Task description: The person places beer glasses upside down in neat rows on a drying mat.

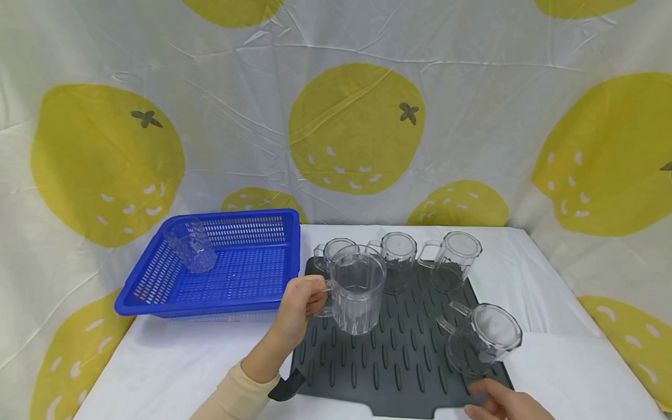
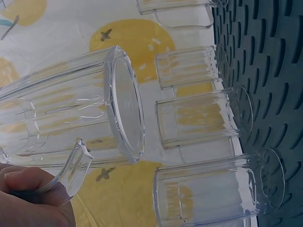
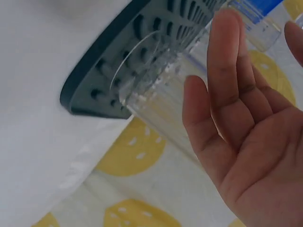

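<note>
My left hand [image 1: 296, 306] grips a clear mug [image 1: 358, 297] by its handle and holds it above the dark drying mat [image 1: 367, 367]. In the left wrist view the fingers [image 2: 33, 182] curl around that handle, and the mug lies sideways across the view. Three clear mugs [image 1: 399, 256] stand in a row along the mat's back edge, the leftmost partly hidden behind the held mug. Another clear mug [image 1: 480, 341] stands at the mat's front right. My right hand [image 1: 506, 402] is near this mug, its fingers loosely bent and holding nothing.
A blue plastic basket [image 1: 291, 262] with slotted sides stands on the white tablecloth [image 1: 173, 361] at the left. Inside it a clear glass [image 1: 191, 248] leans against the back left corner. Behind the table hangs a lemon-print cloth [image 1: 226, 116].
</note>
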Tool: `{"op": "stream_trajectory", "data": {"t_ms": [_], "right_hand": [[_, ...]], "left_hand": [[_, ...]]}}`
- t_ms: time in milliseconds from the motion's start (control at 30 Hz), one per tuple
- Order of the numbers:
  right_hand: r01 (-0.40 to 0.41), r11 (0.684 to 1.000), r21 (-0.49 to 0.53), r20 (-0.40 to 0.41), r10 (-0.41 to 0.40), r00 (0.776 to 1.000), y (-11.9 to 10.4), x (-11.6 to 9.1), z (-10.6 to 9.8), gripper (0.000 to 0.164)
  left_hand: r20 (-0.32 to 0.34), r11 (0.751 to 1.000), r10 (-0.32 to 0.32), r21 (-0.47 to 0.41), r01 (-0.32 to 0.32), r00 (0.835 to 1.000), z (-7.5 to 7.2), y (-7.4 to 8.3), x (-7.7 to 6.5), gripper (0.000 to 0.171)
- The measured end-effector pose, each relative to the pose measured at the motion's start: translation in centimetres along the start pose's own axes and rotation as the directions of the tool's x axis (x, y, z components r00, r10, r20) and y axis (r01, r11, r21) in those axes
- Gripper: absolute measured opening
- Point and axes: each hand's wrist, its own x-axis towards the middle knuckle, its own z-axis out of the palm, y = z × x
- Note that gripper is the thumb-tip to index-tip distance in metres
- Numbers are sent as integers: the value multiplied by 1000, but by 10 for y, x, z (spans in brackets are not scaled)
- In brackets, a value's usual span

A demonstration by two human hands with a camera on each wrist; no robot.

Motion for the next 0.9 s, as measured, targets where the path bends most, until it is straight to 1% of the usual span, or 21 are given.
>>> {"op": "stream_trajectory", "data": {"t_ms": [67, 167, 233, 300, 400, 500, 567, 633, 700, 767, 833, 900], "right_hand": [[0, 993, 116, 1, 0, 1000, -11, 7, 0, 40], [22, 977, 213, -49, -12, 999, -25, 17, 3, 41], [18, 961, 275, -82, 5, 997, -33, 24, 8, 42], [27, 950, 310, -118, 10, 993, -40, 30, 13, 41], [36, 932, 360, -136, 14, 991, -49, 38, 19, 42], [31, 920, 391, -172, 40, 984, -60, 45, 25, 41], [33, 907, 419, -208, 61, 976, -68, 51, 28, 40], [45, 891, 452, -256, 81, 963, -76, 56, 32, 39], [77, 868, 491, -294, 82, 952, -84, 62, 36, 38], [109, 832, 544, -301, 71, 951, -91, 67, 39, 40], [124, 783, 609, -268, 56, 962, -96, 71, 42, 45], [111, 724, 681, -202, 40, 979, -101, 75, 44, 53]], "left_hand": [[8, 1000, 6, 0, -6, 1000, 1, 0, 0, 37], [22, 1000, 14, -12, -14, 1000, 3, -1, 0, 37], [24, 1000, 19, -18, -19, 1000, 4, -1, 0, 37], [26, 999, 25, -21, -24, 999, 4, -1, -1, 37], [25, 999, 27, -18, -26, 999, 5, -1, -2, 37], [24, 1000, 27, -13, -27, 999, 5, 0, -2, 37], [25, 1000, 30, -9, -29, 999, 6, 0, -2, 37], [27, 999, 31, -10, -31, 999, 6, 0, -3, 37], [32, 999, 32, -9, -32, 999, 6, -1, -2, 37], [35, 999, 33, -7, -33, 999, 7, -1, -2, 37], [34, 1000, 31, -2, -31, 999, 7, -1, -2, 37], [33, 1000, 28, 5, -28, 999, 8, -1, -1, 37]]}}
